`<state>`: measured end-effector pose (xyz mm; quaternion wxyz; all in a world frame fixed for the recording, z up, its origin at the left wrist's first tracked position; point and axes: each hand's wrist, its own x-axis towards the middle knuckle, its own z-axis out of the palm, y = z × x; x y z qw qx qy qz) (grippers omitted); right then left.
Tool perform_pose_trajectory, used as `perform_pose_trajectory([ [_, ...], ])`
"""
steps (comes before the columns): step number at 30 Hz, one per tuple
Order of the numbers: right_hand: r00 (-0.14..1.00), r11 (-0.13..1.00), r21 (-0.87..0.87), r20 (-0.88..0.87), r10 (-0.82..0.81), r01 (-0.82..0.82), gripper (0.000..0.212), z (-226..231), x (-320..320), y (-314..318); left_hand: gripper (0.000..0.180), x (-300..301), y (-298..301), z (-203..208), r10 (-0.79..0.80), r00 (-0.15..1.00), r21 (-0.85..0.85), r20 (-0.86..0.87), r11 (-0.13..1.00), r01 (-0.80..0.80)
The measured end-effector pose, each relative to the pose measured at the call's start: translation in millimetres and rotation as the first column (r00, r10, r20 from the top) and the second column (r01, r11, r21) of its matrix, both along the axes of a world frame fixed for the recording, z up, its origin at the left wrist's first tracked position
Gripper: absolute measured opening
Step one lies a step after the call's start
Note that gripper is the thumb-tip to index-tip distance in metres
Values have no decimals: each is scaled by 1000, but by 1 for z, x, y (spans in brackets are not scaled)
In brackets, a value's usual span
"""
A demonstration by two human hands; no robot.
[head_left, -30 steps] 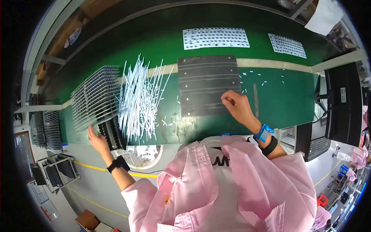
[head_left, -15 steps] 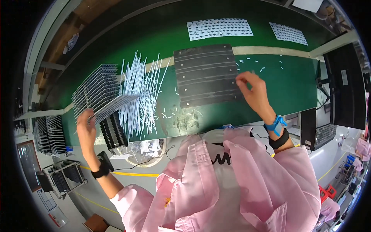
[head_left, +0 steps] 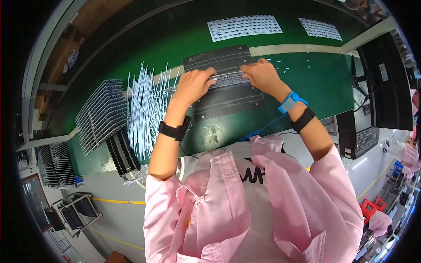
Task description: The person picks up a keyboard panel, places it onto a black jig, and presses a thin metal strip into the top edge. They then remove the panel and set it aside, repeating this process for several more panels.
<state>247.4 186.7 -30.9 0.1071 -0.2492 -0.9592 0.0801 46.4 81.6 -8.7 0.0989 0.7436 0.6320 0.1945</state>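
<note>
1. Dark grey fixture plate [head_left: 228, 94], upper middle of frame, flat on green tabletop [head_left: 315, 83]; largest item under both hands, screw dots along its lower edge.
2. Stack of grey perforated panels [head_left: 103, 111], left of frame, fanned and leaning; beside it a loose heap of thin white strips [head_left: 147, 109], well apart from the plate.
3. Two white printed sheets [head_left: 244, 26], top of frame, untouched.
4. Narrow perforated strip [head_left: 228, 79], lying across the plate's middle, pinned at both ends.
5. Left hand [head_left: 195, 85], upper middle, palm down on the strip's left end; fingers curled and pressing. Cannot tell whether closed around the strip or only resting on it. Black band on wrist.
6. Right hand [head_left: 261, 74], just right of the left, fingers bent down on the strip's right end; same doubt about a true hold. Blue strap [head_left: 291, 101] and black band at wrist, blue coiled cord trailing toward the body.
7. Small white bits [head_left: 287, 68], scattered right of the plate.
8. Likely risks, as judgement: uneven pressure from one hand could skew the strip out of its row; a stray white bit could slip beneath and stop it seating flat; the trailing cord could snag the plate's edge; a wide elbow sweep could scatter the strip heap.
</note>
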Motion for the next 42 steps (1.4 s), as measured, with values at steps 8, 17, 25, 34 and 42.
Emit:
perform_pose_trajectory([
  [8,995,998,-29,-84,53,-56,12,-12,0,-4,16,-17,-17,-28,52,998,-52,-38,997,-54],
  [17,992,998,-33,-118,52,-56,12,-15,-10,-7,17,-20,-23,-27,109,993,-42,-35,993,-110],
  [25,991,999,33,-130,28,-23,18,-22,-19,8,19,-36,-2,-35,59,998,-50,7,997,-59],
  [34,980,786,-603,199,-19,137,43,-102,-77,134,39,-79,65,-97,336,941,14,29,942,-337],
  [42,970,926,-299,-11,-245,230,39,-23,-15,94,21,-84,-41,-74,543,825,-266,157,828,-494],
])
